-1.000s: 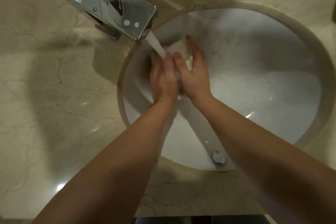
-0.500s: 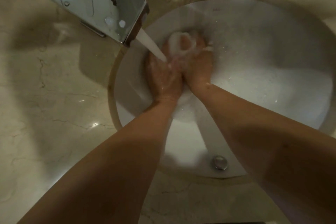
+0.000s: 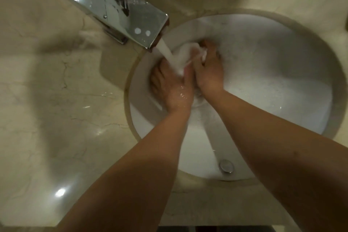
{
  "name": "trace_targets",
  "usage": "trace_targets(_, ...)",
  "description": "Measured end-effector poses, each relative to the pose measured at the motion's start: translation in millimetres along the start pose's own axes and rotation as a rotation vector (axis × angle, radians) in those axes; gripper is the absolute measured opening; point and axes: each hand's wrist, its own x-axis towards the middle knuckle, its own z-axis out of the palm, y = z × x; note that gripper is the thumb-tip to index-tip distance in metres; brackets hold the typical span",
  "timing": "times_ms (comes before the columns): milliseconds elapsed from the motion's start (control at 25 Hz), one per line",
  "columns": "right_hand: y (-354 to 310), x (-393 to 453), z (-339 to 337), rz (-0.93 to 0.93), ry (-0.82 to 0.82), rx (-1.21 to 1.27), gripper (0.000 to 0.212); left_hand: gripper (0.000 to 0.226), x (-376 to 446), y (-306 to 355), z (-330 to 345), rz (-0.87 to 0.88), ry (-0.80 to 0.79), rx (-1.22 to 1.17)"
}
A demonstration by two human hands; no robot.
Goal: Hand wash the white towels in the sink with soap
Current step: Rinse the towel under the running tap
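A small white towel (image 3: 185,53) is bunched up in the round white sink (image 3: 282,84), right under the running stream of water (image 3: 166,52). My right hand (image 3: 209,69) grips the towel's far end, fingers curled round the wet cloth. My left hand (image 3: 169,84) lies against the near end, its fingers reaching under the stream; most of the towel is hidden between the two hands. Both hands touch side by side. No soap shows.
A chrome square faucet (image 3: 116,11) juts over the basin's left rim. Beige marble counter (image 3: 56,100) surrounds the sink. A metal overflow fitting (image 3: 226,165) sits on the basin's near wall. Foamy water covers the right side of the bowl.
The hands have kept kneading the towel under the stream. My right hand went from flat fingers to curled round the cloth. The view has shifted slightly.
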Motion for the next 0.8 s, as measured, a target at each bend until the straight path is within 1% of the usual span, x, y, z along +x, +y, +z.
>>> trace_targets(40,0,-1,-4,0.013,-0.007,-0.036,0.05,0.073,-7,-3,1,-0.016,-0.021,-0.041)
trace_targets(120,1,-5,-6,0.09,-0.045,-0.081,0.054,0.085,-7,-2,-5,-0.121,-0.012,-0.196)
trace_targets(200,-3,-7,-7,0.11,-0.072,-0.09,0.055,0.095,-1,12,-18,-0.332,-0.185,-0.36)
trace_targets(240,-5,-6,-6,0.105,-0.08,-0.094,0.054,0.095,2,16,-23,-0.421,-0.293,-0.445)
trace_targets(280,-7,-3,-6,0.09,-0.092,-0.099,0.053,0.087,3,19,-26,-0.505,-0.369,-0.541)
trace_targets(360,-11,1,-10,0.059,-0.125,-0.079,0.05,0.067,5,14,-31,-0.621,-0.413,-0.692)
trace_targets(400,-15,1,-12,0.052,-0.143,-0.049,0.048,0.063,4,10,-34,-0.629,-0.44,-0.715)
trace_targets(440,-19,-1,-14,0.047,-0.156,-0.005,0.046,0.059,4,9,-41,-0.61,-0.448,-0.704)
trace_targets(520,-23,-8,-18,0.006,-0.147,0.091,0.046,0.044,6,11,-49,-0.596,-0.382,-0.655)
trace_targets(600,-27,-19,-24,-0.047,-0.127,0.191,0.04,0.031,12,15,-57,-0.558,-0.339,-0.693)
trace_targets(680,-29,-26,-29,-0.064,-0.126,0.275,0.028,0.032,16,16,-61,-0.384,-0.304,-0.675)
trace_targets(720,-29,-28,-30,-0.059,-0.127,0.303,0.025,0.036,17,15,-65,-0.291,-0.27,-0.664)
trace_targets(800,-28,-30,-31,-0.006,-0.114,0.343,0.028,0.049,20,12,-69,-0.129,-0.212,-0.654)
